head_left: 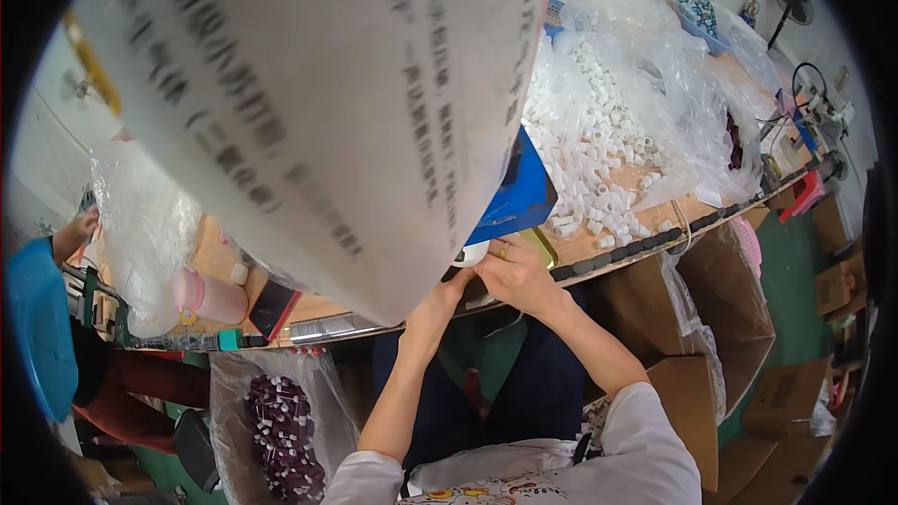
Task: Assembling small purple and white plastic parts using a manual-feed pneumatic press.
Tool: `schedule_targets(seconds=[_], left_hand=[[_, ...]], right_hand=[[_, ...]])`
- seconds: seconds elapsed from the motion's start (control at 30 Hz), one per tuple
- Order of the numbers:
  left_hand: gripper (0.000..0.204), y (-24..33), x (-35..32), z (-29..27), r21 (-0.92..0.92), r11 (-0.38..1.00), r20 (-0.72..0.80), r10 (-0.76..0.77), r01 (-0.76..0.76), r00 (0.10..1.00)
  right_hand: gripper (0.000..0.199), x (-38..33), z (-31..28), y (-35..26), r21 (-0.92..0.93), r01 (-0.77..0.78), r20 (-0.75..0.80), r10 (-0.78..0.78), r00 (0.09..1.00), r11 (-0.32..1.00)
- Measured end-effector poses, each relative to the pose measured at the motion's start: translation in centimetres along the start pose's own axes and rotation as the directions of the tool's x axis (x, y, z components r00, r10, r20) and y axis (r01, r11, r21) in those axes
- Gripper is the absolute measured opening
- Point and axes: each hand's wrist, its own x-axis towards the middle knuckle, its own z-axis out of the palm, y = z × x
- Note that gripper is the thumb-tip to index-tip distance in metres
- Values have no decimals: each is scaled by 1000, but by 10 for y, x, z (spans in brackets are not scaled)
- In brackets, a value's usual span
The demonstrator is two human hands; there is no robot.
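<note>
At the table's near edge my two hands come together under a large white printed sheet that hangs close in front and hides much of the table. My left hand has its fingers drawn together, their tips partly hidden by the sheet. Beside it, my right hand, with a ring on one finger, is curled closed. A small white rounded piece shows right at the fingertips; what the hands grip there is too covered to make out. Just beyond stands a blue angular object, partly behind the sheet.
Many short white plastic caps spread from clear bags at right. A pink bottle and red-edged phone lie at left. Below are a bag of dark purple pieces and cardboard boxes. Another person's hand shows far left.
</note>
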Motion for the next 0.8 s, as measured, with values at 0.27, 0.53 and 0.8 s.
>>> schedule_targets(seconds=[0.27,0.53,0.8], left_hand=[[48,-12,-19,-3,-140,986,97,-72,86,993],[44,-16,-11,0,-127,992,23,-13,16,1000],[31,-26,-2,0,-197,980,-57,3,-15,998]], right_hand=[[30,-33,-31,27,-89,-246,-72,240,968,965],[18,-68,-73,89,-485,-370,168,500,849,792],[16,-64,-60,86,257,-592,-121,633,764,764]])
